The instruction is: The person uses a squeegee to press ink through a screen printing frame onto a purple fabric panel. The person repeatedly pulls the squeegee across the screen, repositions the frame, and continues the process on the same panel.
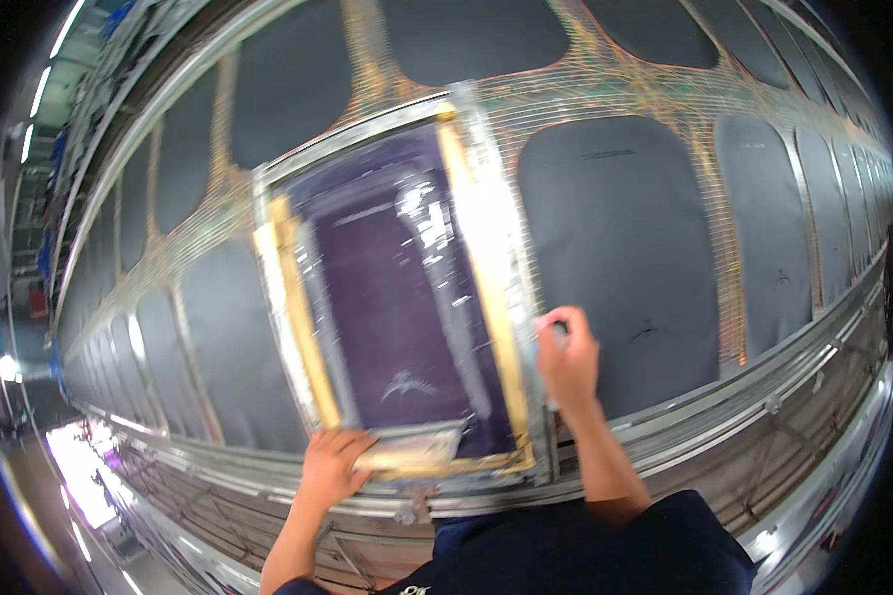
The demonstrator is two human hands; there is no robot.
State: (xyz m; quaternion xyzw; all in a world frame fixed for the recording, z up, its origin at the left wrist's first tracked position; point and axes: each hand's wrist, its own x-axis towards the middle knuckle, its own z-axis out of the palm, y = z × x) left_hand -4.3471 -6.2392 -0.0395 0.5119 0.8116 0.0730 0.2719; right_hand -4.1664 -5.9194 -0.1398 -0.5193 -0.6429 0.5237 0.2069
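Observation:
A rectangular metal-framed screen [382, 297], with a dark purple middle, yellowish strips along its edges and glossy patches, lies across a long bed of dark grey panels [615, 258]. My left hand [335, 461] grips its lower left edge, fingers over the top of the frame, beside a pale strip [427, 444] along the bottom. My right hand [571, 352] is raised just right of the screen's right side, fingers curled together over the neighbouring panel. Whatever it may hold is too hidden and blurred to name.
More grey panels [759, 228] run left and right, separated by bands of thin coloured lines [724, 297]. A metal rail [714, 426] runs along the near edge by my body. Overhead lights and machinery [30, 139] stand at the far left.

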